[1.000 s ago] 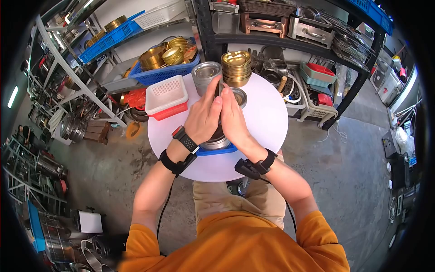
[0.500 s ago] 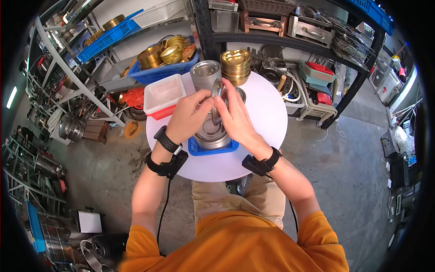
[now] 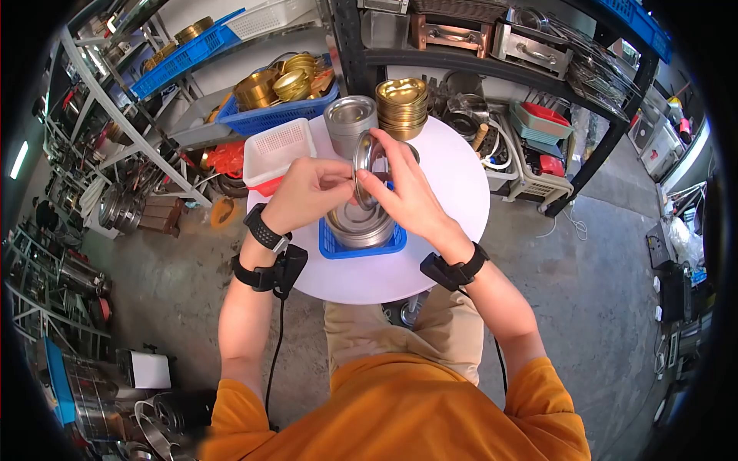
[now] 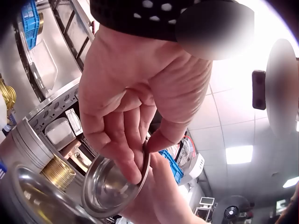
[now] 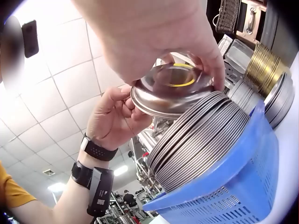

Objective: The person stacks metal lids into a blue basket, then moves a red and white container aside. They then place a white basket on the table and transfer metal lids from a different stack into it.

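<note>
A shallow round stainless steel dish (image 3: 362, 178) stands on edge between my two hands. My left hand (image 3: 304, 196) pinches its rim between thumb and fingers, the fingertips lying on its hollow inner face in the left wrist view. My right hand (image 3: 417, 201) grips the same dish from the other side, fingers round the top of the rim and thumb at its near edge. Below sits a stack of matching steel dishes (image 5: 201, 140) in a blue basket (image 3: 361, 252). The right wrist view shows the held dish's domed underside close over that stack.
At the back of the round white table (image 3: 453, 223) stand a silver dish stack (image 3: 350, 127) and a gold heart-shaped dish stack (image 3: 402, 111). A white basket (image 3: 278, 146) rests in a red one (image 3: 266, 187) at the left. Loaded shelves (image 3: 461, 69) rise behind.
My hands, pressed together around the dish earlier, have drawn apart. The left has moved left and back to the rim, and the dish and the stack beneath now show.
</note>
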Demonstrator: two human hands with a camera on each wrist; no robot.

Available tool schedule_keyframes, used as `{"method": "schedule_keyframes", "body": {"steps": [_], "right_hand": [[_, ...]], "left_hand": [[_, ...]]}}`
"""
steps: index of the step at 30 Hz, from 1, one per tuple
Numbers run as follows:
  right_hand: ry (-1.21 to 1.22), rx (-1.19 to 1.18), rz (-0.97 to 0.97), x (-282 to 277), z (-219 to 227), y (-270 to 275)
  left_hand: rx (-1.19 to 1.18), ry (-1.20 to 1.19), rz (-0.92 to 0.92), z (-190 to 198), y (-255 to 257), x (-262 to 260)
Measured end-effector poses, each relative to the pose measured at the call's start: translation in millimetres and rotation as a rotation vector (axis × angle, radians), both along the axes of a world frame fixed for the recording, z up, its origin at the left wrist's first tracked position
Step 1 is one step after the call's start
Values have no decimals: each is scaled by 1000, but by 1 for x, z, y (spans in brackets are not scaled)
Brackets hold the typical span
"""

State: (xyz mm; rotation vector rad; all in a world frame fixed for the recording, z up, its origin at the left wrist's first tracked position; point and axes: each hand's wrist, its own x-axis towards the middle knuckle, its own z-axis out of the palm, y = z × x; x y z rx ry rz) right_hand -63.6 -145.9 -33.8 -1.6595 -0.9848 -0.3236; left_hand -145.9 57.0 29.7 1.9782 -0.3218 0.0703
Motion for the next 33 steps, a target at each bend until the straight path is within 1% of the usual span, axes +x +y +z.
{"method": "schedule_keyframes", "body": {"steps": [2, 7, 11, 15, 17, 20, 22, 33], "right_hand": [[-10, 10, 10, -1, 2, -1], [79, -12, 58, -2, 6, -3], [78, -28, 69, 1, 3, -4], [24, -62, 108, 7, 0, -8], [14, -58, 126, 10, -4, -9], [30, -71, 118, 9, -2, -10], [-11, -71, 61, 9, -2, -10], [-71, -83, 6, 8, -2, -10]], "left_hand": [[-41, 35, -16, 0, 2, 0], [-39, 43, -41, 1, 3, -1], [-52, 58, -44, -3, 2, -2], [-29, 71, -47, -6, 2, -4], [-44, 52, -24, -10, 1, -4], [-57, 20, -11, -12, -1, -5], [-45, 9, 6, -10, -4, -6], [21, -70, 67, -13, -7, -6]]}}
